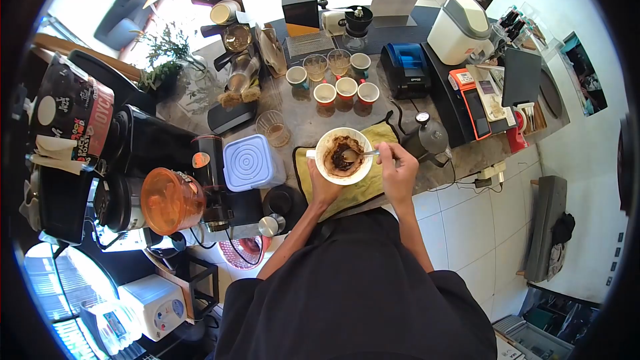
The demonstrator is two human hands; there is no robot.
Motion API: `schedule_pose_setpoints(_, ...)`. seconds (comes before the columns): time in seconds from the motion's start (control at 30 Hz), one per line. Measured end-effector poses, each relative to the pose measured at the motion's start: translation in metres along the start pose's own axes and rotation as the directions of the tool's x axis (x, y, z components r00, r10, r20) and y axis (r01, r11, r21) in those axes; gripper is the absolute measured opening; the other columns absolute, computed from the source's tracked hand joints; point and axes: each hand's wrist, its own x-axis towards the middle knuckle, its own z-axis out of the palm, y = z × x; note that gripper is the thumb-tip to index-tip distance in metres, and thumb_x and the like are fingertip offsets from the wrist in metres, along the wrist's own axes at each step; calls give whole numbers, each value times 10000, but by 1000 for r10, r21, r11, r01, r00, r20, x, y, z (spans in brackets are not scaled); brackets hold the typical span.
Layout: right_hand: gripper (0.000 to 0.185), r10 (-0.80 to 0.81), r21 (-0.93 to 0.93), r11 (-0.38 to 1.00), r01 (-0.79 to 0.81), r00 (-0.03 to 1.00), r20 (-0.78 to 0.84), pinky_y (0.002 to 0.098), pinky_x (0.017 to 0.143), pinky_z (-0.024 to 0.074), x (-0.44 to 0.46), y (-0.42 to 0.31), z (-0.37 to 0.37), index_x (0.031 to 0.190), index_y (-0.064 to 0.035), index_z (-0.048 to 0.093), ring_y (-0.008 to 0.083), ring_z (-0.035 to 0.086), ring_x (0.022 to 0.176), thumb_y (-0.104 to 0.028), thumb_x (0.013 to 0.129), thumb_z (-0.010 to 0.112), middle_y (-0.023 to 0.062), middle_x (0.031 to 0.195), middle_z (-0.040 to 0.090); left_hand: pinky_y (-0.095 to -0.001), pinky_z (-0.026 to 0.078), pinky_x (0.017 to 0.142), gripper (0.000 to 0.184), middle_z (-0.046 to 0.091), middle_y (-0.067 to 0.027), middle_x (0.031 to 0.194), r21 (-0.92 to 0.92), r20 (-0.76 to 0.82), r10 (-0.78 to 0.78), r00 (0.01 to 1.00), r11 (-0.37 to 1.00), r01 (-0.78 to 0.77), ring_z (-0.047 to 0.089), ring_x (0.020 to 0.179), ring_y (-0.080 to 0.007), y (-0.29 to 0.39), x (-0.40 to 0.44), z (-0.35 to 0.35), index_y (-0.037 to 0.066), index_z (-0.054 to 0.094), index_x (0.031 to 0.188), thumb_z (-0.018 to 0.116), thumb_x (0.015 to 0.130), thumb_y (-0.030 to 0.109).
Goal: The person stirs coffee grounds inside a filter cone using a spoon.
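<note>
A white dripper with a side handle sits over the yellow-green towel near the counter's front edge. Brown coffee grounds coat the inside of its paper filter. My left hand holds the dripper from its lower left side. In my right hand is a metal spoon, pinched by the handle, its tip among the grounds. Whatever is under the dripper is hidden.
Several small cups and glasses stand beyond the dripper. A kettle is close on the right, a blue-lidded container on the left. Farther right are a blue-topped printer and an orange-edged terminal.
</note>
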Motion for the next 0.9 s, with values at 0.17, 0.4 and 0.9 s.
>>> schedule_pose_setpoints(0.17, 226, -6, -40, 999, 10, 995, 101, 209, 553, 353, -1, -1, 2, 884, 47, 701, 39, 468, 601, -143, 949, 599, -16, 651, 561, -402, 317, 1053, 845, 546, -131, 1181, 218, -70, 35, 997, 976, -19, 506, 1164, -266, 0, 0, -5, -13, 502, 1216, 931, 508, 158)
schedule_pose_setpoints(0.4, 201, -123, -90, 988, 128, 991, 62, 241, 538, 380, 7, -26, -2, 871, 40, 703, 56, 489, 583, -136, 925, 623, 13, 647, 598, -401, 209, 1113, 841, 557, -109, 1242, 75, -13, 138, 990, 988, -136, 491, 1181, -262, 35, 3, -4, 7, 544, 1221, 934, 502, 202)
schedule_pose_setpoints(0.9, 176, -377, -112, 900, 421, 881, 285, 258, 548, 393, 26, -87, -5, 853, 49, 678, 85, 493, 590, -118, 900, 652, 63, 688, 602, -342, 514, 937, 778, 616, -145, 1193, 80, 160, 151, 975, 983, -165, 630, 1078, -209, 102, 32, -6, -40, 417, 1269, 871, 643, 45)
